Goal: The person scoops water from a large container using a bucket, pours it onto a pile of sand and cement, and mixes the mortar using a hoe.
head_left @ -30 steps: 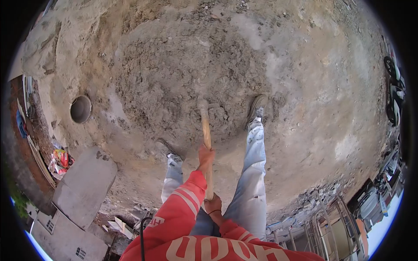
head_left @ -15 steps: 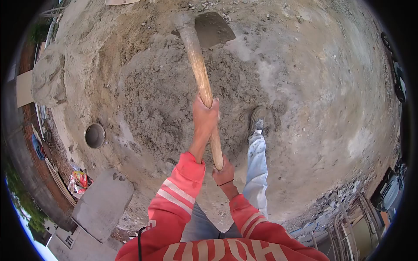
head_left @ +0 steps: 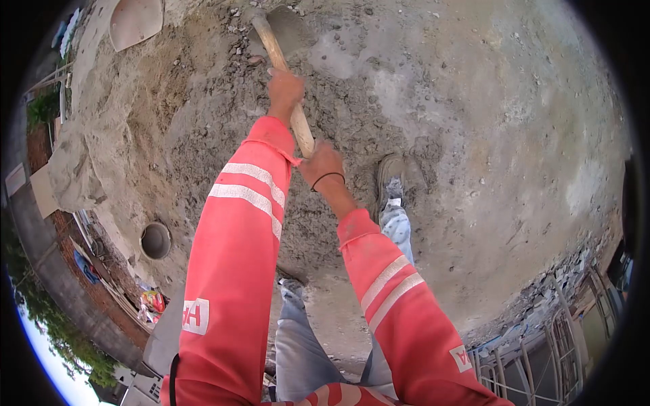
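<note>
We hold a hoe point(head_left: 272, 49) out ahead of us, its wooden handle slanting from our hands toward the far left. Our left hand point(head_left: 286, 90) is closed around the middle of the handle, and our right hand point(head_left: 323, 164), a dark band on its wrist, grips the near end. The hoe's blade point(head_left: 289, 30) is at the far edge of the rough grey mix point(head_left: 345, 111); we cannot tell whether it touches the ground. Our right shoe point(head_left: 391, 170) stands beside the mix, and a round container point(head_left: 156, 241) sits well to the left.
</note>
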### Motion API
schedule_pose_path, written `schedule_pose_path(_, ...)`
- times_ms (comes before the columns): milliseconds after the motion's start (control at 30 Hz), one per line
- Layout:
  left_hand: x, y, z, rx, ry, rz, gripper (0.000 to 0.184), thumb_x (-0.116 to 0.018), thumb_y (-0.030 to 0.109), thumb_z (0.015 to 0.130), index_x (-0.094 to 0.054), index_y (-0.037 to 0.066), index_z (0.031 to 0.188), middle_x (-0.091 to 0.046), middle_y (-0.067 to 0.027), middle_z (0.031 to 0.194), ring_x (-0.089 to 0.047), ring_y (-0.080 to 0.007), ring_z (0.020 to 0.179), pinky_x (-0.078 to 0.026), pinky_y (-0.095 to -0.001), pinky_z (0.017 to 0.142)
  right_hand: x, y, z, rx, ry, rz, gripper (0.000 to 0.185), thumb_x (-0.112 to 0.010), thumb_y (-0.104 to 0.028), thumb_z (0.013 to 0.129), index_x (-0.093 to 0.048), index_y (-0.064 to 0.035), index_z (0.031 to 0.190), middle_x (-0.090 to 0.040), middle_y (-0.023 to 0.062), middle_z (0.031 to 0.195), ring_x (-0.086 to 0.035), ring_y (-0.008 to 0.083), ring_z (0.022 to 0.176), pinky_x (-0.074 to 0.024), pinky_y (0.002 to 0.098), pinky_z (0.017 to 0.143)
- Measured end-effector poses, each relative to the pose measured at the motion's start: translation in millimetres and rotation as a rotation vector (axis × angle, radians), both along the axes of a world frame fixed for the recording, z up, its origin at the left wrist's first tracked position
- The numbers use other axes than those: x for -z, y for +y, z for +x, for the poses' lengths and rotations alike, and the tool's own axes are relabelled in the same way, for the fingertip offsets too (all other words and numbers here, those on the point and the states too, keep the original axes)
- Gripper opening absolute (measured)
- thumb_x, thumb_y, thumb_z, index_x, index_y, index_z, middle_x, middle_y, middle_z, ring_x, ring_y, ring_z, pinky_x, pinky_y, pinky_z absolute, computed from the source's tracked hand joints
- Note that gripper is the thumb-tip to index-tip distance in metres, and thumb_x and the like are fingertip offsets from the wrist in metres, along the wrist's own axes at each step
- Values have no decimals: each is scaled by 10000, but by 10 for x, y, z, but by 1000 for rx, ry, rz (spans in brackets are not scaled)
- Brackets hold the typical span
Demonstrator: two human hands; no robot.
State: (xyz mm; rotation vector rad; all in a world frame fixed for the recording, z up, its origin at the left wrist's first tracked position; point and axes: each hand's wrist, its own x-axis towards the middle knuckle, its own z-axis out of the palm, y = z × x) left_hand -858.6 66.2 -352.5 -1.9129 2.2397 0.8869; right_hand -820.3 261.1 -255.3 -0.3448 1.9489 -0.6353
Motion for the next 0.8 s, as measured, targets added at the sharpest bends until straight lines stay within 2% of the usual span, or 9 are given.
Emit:
schedule_pose_path(133, -294, 12, 145, -172, 141, 305, 412, -640, 125, 875, -413, -99, 1135, -678, -248, 890, -702, -291, 631, -578, -366, 514, -355, -40, 169, 41, -49, 58, 367, -680, -143, 768, -607, 3, 1097, -678, 268, 1036, -648, 422, 1029, -519, 496, 877)
schedule_pose_path(200, -159, 56, 329, -225, 204, 433, 393, -657, 111, 856, -433, -105, 1097, -680, -245, 870, -698, -286, 625, -564, -369, 495, -406, 59, 369, 61, -61, 49, 362, -676, -147, 769, -607, 14, 1085, -675, 276, 1036, -648, 430, 1019, -516, 496, 880)
schedule_pose_path(300, -34, 216, 646, 50, -75, 415, 585, -655, 133, 826, -374, -120, 1273, -667, -304, 971, -705, -385, 895, -580, -428, 776, -523, 319, 675, 18, -19, 93, 346, -675, -154, 767, -610, 29, 1054, -675, 286, 1023, -650, 437, 1000, -516, 497, 874)
schedule_pose_path(367, -401, 532, 838, -125, -12, 405, 587, -637, 116, 805, -389, -121, 1282, -656, -312, 1051, -690, -396, 972, -560, -428, 845, -649, 467, 910, 1, 28, 133, 331, -675, -156, 767, -613, 33, 1032, -677, 288, 1004, -653, 438, 989, -518, 499, 865)
schedule_pose_path(400, -497, 662, 936, -94, -70, 390, 591, -631, 108, 796, -394, -126, 1285, -645, -319, 1085, -677, -394, 1014, -554, -430, 856, -694, 539, 1063, 8, 46, 154, 323, -675, -155, 767, -614, 32, 1023, -678, 286, 992, -654, 438, 985, -520, 500, 860)
schedule_pose_path(500, -391, 998, 1454, -88, -22, 351, 532, -633, 89, 772, -446, -122, 1223, -643, -311, 1090, -658, -378, 1066, -547, -444, 842, -867, 805, 1449, -69, 40, 221, 310, -683, -162, 771, -617, 25, 1010, -683, 279, 972, -658, 437, 973, -528, 496, 847)
schedule_pose_path(667, -757, 1353, 2449, -266, 278, 495, 350, -649, 109, 812, -503, -70, 1075, -660, -242, 915, -698, -358, 818, -550, -443, 677, -1178, 1125, 2313, -217, 165, 309, 346, -722, -200, 774, -606, -16, 1042, -694, 256, 942, -672, 425, 947, -541, 497, 822)
schedule_pose_path(733, -1107, 1599, 2868, -346, 317, 480, 356, -655, 124, 831, -508, -46, 1107, -651, -220, 852, -693, -336, 721, -542, -429, 614, -1215, 1395, 2793, -252, 185, 343, 382, -737, -217, 769, -578, -48, 1072, -701, 234, 908, -681, 419, 917, -547, 504, 793)
schedule_pose_path(800, -1112, 1924, 3445, -385, 340, 509, 370, -660, 115, 829, -508, -17, 1140, -650, -186, 816, -683, -313, 675, -540, -423, 604, -1407, 1661, 3286, -273, 180, 364, 394, -742, -209, 753, -555, -61, 1067, -699, 221, 867, -680, 425, 871, -542, 520, 759)
